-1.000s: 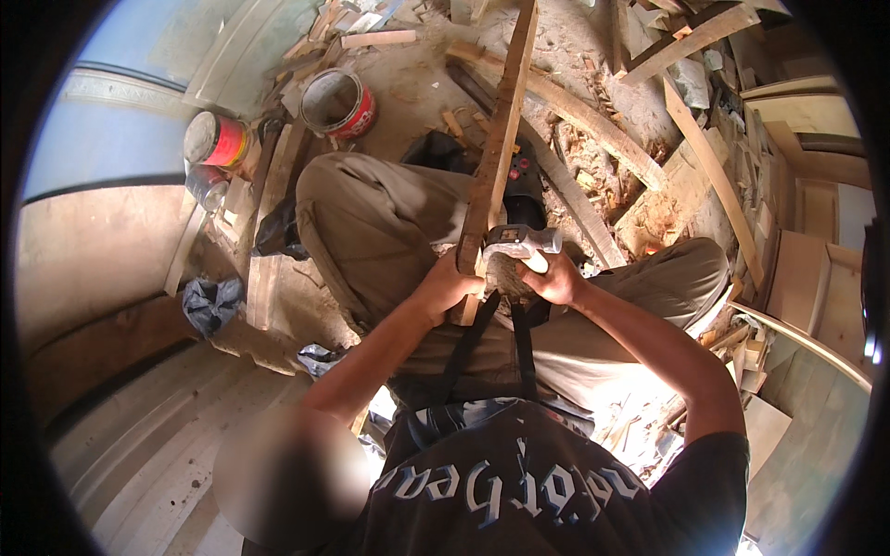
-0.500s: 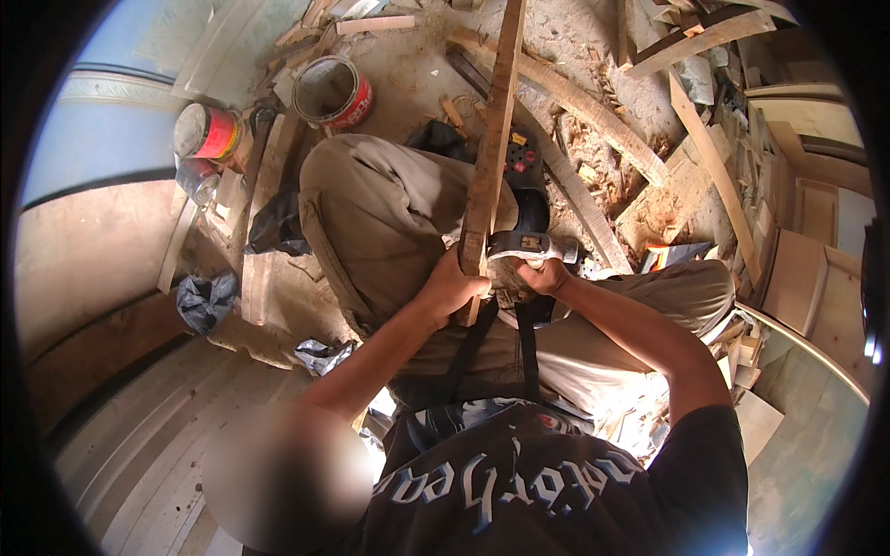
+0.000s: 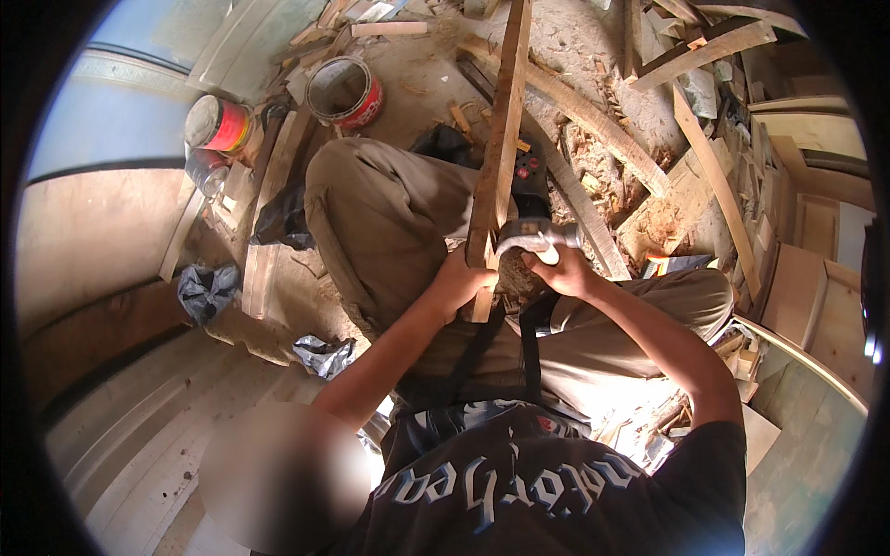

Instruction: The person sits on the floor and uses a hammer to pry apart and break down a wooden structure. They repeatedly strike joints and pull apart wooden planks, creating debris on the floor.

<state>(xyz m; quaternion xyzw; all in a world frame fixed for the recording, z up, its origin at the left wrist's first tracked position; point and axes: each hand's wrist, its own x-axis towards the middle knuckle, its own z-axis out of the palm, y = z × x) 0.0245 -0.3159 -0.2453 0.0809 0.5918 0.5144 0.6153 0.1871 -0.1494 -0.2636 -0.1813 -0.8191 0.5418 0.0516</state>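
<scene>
A long, narrow wooden plank [image 3: 505, 120] slants away from my lap toward the far edge. My left hand [image 3: 461, 281] is closed around its near end, thumb lying across the wood. My right hand [image 3: 565, 271] grips a claw hammer [image 3: 547, 233] by its pale handle, close under the metal head. The hammer's curved claw points left and meets the plank's right side, just beyond my left thumb; whether it catches a nail there I cannot tell. Most of the handle is hidden by my right hand.
My bent legs [image 3: 371, 199] frame the work. An open red can [image 3: 345, 93] and a tipped red-and-yellow can [image 3: 218, 125] stand at far left. Long wood strips [image 3: 593, 120] and chips litter the floor ahead. Boards [image 3: 807, 232] lean at right; a crumpled dark bag [image 3: 207, 293] lies left.
The hammer head has tilted and turned, so its claw now shows curving toward the plank. My right hand has shifted slightly right with it. My left hand keeps its hold on the plank.
</scene>
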